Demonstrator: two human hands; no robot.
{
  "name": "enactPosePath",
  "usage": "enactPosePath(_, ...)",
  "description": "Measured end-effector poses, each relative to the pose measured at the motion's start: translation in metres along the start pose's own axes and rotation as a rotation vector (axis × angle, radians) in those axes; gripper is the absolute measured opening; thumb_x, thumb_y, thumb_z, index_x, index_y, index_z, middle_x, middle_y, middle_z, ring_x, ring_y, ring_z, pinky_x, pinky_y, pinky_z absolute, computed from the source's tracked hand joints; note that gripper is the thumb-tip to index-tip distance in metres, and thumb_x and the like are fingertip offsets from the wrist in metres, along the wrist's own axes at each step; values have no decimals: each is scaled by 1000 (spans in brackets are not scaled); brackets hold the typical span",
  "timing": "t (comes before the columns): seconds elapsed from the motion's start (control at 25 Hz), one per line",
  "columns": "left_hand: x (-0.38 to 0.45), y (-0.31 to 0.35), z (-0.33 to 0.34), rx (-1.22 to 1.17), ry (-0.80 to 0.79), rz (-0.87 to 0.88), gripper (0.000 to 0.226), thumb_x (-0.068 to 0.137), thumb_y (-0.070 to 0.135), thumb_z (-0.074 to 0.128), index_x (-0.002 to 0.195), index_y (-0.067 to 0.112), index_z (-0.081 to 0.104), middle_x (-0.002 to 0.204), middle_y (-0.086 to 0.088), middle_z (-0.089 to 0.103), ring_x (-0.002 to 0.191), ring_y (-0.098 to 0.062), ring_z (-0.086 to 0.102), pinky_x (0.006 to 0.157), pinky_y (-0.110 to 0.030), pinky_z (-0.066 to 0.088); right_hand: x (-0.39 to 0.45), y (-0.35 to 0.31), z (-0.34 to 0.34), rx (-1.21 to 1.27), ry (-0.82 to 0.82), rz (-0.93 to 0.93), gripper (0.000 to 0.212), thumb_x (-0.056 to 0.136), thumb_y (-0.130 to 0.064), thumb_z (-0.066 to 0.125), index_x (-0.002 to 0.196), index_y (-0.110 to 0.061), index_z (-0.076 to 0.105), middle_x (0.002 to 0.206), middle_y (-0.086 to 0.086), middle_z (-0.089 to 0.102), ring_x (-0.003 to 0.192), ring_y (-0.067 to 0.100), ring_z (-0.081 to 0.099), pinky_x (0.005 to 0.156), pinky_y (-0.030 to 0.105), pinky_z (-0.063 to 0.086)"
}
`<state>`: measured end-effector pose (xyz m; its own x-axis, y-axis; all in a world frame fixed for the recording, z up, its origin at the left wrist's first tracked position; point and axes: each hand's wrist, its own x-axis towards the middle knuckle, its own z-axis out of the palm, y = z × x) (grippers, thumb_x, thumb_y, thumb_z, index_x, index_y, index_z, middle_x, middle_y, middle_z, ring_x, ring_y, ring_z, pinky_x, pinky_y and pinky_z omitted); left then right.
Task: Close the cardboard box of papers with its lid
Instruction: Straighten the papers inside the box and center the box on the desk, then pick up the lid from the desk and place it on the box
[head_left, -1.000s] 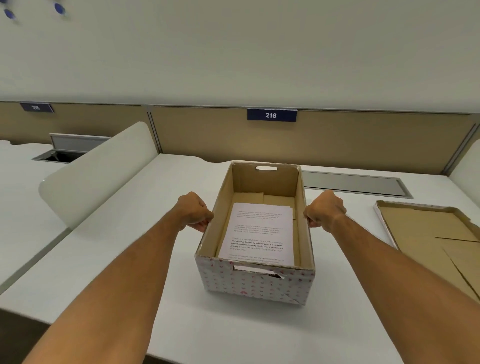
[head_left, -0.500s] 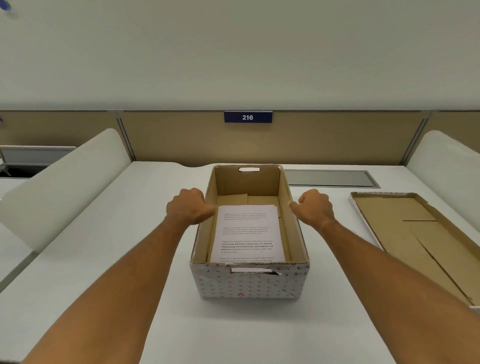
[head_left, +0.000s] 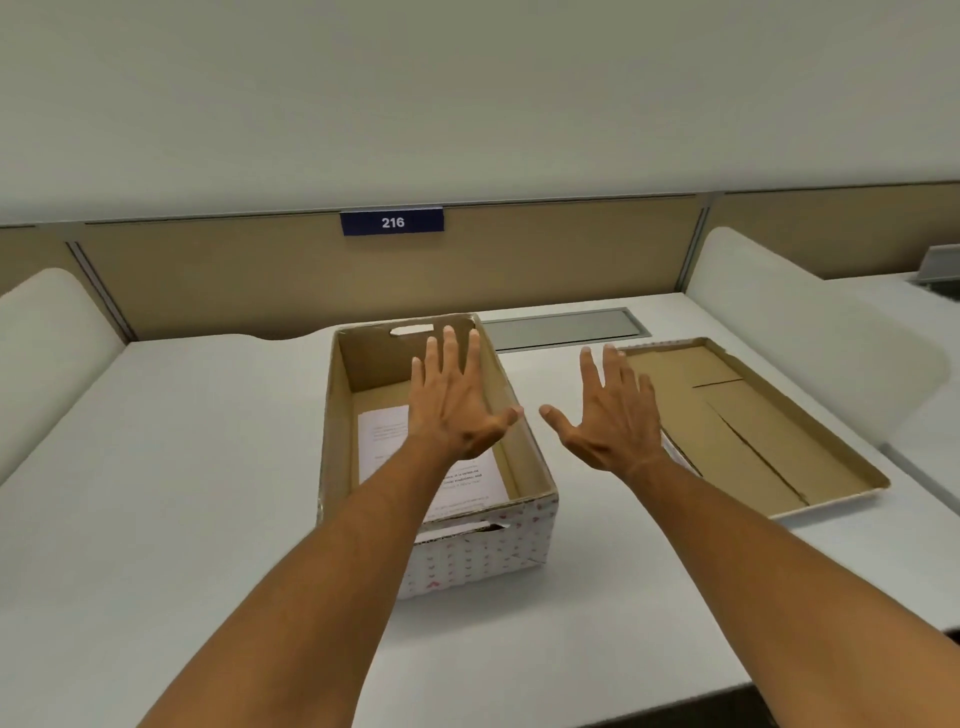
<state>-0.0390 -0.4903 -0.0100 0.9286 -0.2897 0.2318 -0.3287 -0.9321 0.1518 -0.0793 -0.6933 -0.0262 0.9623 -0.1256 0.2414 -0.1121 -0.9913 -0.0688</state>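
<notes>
Overhead, splayed hands (head_left: 535, 410) — brown corrugated box (head_left: 524, 457).

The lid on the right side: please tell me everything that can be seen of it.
The lid is a shallow brown cardboard tray with a low raised rim, lying upside down and flat on the white desk, right of the open box. Its inner face shows folded flaps and seams; the outer edge looks white. The right hand, open, overlaps its near-left corner in view; contact cannot be told.

Even, soft indoor light falls from above, with no glare on the white desk (head_left: 182, 467). The cardboard box (head_left: 483, 561) casts only a faint shadow on its near right side. The partition (head_left: 260, 280) bows from wide-angle distortion. The printed text on the papers (head_left: 384, 436) is too soft to read.
</notes>
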Motion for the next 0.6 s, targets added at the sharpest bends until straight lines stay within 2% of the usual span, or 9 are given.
enactPosePath(0.16, 9, 41, 17, -50, -21, 91, 106, 79, 80, 34, 156, 18, -4, 165, -16, -6, 151, -37, -6, 119, -55, 0, -11, 37, 0, -21, 16, 100, 97, 83, -78, 28, 156, -17, 10, 164, 16, 11, 150, 35, 11, 118, 54, 14)
enactPosePath(0.36, 24, 99, 36, -47, -68, 179, 104, 82, 79, 32, 156, 18, -8, 165, -14, -10, 151, -33, -10, 121, -51, -4, -9, 87, 2, -85, 26, 139, 97, 83, -78, 27, 155, -15, 12, 163, 17, 13, 149, 35, 13, 117, 54, 15)
enactPosePath(0.6, 49, 157, 76, -22, -143, 132, 102, 84, 76, 32, 156, 17, -11, 164, -13, -14, 150, -32, -14, 120, -49, -7, 16, 144, 26, -93, -41, 106, 95, 85, -75, 30, 155, -13, 11, 162, 17, 15, 149, 35, 14, 117, 52, 17)
